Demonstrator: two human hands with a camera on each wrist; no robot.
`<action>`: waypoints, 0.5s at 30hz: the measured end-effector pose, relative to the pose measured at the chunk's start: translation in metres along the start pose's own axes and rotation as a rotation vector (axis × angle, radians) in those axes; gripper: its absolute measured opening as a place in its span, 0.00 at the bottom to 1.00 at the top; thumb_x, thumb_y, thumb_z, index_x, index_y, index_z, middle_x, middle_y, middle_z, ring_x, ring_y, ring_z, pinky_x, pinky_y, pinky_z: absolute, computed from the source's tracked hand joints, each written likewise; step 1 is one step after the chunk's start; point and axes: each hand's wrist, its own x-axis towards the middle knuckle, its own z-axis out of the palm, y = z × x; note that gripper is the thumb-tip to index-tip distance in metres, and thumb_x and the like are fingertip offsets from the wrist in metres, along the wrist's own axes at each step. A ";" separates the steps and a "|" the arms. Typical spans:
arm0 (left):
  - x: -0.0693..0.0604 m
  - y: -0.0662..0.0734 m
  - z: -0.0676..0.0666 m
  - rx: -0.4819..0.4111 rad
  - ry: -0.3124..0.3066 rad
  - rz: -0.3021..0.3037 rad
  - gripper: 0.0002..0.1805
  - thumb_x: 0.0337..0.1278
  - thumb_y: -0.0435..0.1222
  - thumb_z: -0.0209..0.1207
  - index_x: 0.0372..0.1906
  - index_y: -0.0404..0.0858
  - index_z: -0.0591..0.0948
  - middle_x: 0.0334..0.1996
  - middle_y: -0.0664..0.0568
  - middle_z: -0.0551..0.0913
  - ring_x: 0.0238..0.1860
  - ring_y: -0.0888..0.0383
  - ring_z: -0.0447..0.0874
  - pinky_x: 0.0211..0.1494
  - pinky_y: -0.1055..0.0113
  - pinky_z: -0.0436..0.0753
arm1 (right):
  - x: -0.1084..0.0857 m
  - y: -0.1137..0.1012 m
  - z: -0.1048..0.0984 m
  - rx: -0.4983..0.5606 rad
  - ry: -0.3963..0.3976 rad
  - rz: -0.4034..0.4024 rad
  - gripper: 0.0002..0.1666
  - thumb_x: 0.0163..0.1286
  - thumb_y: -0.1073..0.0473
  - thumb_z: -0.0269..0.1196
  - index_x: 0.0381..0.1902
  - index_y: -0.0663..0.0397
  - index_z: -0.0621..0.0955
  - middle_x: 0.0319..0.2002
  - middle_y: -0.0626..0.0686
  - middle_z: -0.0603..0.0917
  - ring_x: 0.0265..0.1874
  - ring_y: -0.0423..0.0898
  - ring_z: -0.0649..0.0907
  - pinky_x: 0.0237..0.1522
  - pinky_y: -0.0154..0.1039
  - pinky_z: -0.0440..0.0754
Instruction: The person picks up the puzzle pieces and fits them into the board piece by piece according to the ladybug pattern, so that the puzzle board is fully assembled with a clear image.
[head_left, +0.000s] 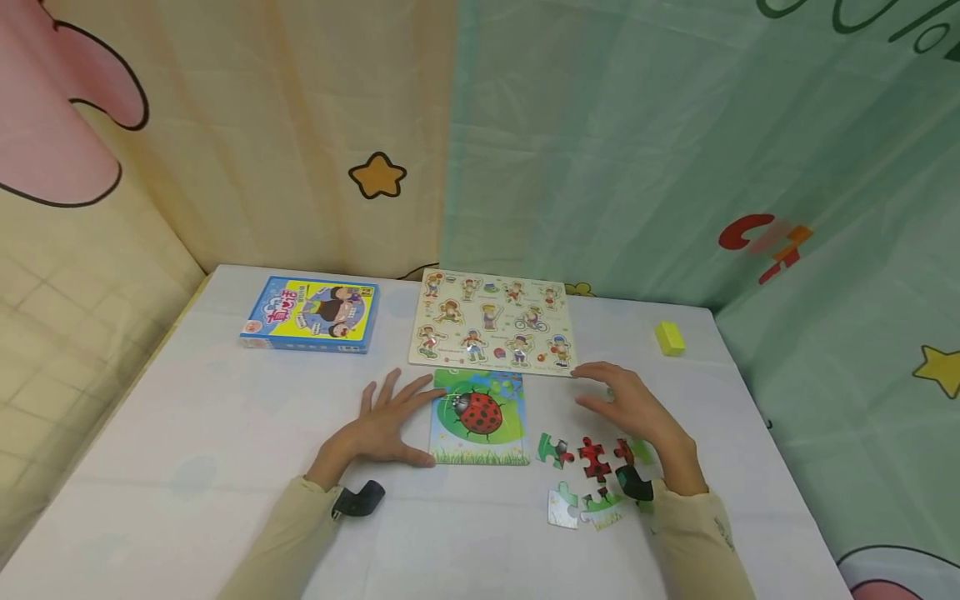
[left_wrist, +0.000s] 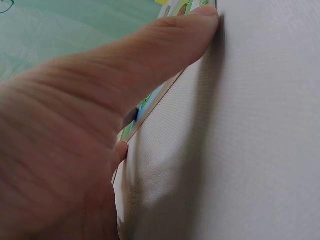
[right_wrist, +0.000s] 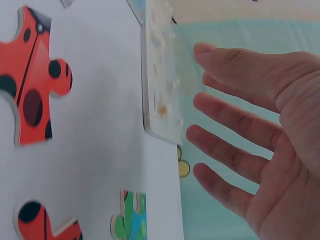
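nearest on the white table (head_left: 450,550), loose puzzle pieces (head_left: 594,460) lie scattered on the near side of the right hand (head_left: 637,406), some partly hidden by its wrist. left of them lies the ladybug picture (head_left: 478,417), grass edge toward the person, the insect's head pointing left and its body axis running left to right (the picture itself looks nearly square). the left hand (head_left: 386,425) spreads beside it, thumb touching near the close left corner, fingers reaching its left side, nothing grasped. the right hand holds nothing either, its fingers apart and pointing left, near the close right corner of the children's picture board (head_left: 468,325); whether a fingertip touches there, i cannot tell. that board's long axis runs left to right, its near edge meeting the picture's far edge. bare table surface separates it from a blue box (head_left: 311,315) at left and a yellow block (head_left: 670,339) at right. beyond the table's far edge hangs a curtain (head_left: 600,167).
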 end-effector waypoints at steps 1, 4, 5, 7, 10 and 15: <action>0.000 0.000 0.000 0.002 0.000 0.000 0.55 0.41 0.57 0.75 0.77 0.53 0.62 0.82 0.48 0.47 0.79 0.32 0.24 0.72 0.28 0.27 | -0.002 0.003 -0.001 0.005 0.003 0.010 0.26 0.66 0.58 0.70 0.61 0.56 0.80 0.62 0.59 0.80 0.65 0.60 0.76 0.66 0.62 0.73; 0.000 0.000 0.000 0.006 0.002 0.002 0.56 0.41 0.58 0.75 0.77 0.53 0.61 0.82 0.48 0.47 0.79 0.32 0.24 0.73 0.29 0.27 | -0.006 0.012 -0.003 0.011 0.005 0.035 0.27 0.65 0.58 0.71 0.61 0.57 0.80 0.63 0.61 0.79 0.65 0.61 0.75 0.66 0.62 0.72; 0.000 -0.001 0.000 0.006 0.004 0.005 0.56 0.41 0.58 0.75 0.77 0.53 0.61 0.82 0.48 0.47 0.79 0.32 0.24 0.72 0.28 0.27 | -0.007 0.014 -0.004 0.009 0.003 0.043 0.28 0.64 0.59 0.71 0.62 0.58 0.79 0.64 0.61 0.79 0.66 0.62 0.75 0.66 0.63 0.72; 0.000 0.000 0.000 0.007 0.005 0.003 0.56 0.41 0.58 0.75 0.77 0.53 0.61 0.82 0.48 0.47 0.79 0.32 0.24 0.73 0.29 0.27 | -0.009 0.019 -0.005 0.000 -0.006 0.061 0.29 0.64 0.58 0.71 0.62 0.58 0.79 0.64 0.62 0.78 0.66 0.63 0.74 0.67 0.63 0.71; 0.000 0.000 0.000 0.000 0.006 0.000 0.56 0.40 0.57 0.75 0.77 0.53 0.62 0.82 0.48 0.47 0.79 0.32 0.24 0.73 0.28 0.27 | -0.012 0.025 -0.008 -0.009 -0.025 0.093 0.31 0.64 0.58 0.71 0.64 0.57 0.78 0.66 0.63 0.76 0.67 0.64 0.72 0.67 0.65 0.70; -0.001 -0.001 0.000 -0.002 0.005 -0.001 0.56 0.41 0.57 0.75 0.77 0.52 0.62 0.81 0.48 0.47 0.79 0.32 0.25 0.73 0.28 0.27 | -0.016 0.034 -0.012 -0.015 -0.037 0.137 0.31 0.63 0.58 0.72 0.64 0.56 0.77 0.66 0.65 0.75 0.68 0.66 0.71 0.67 0.67 0.68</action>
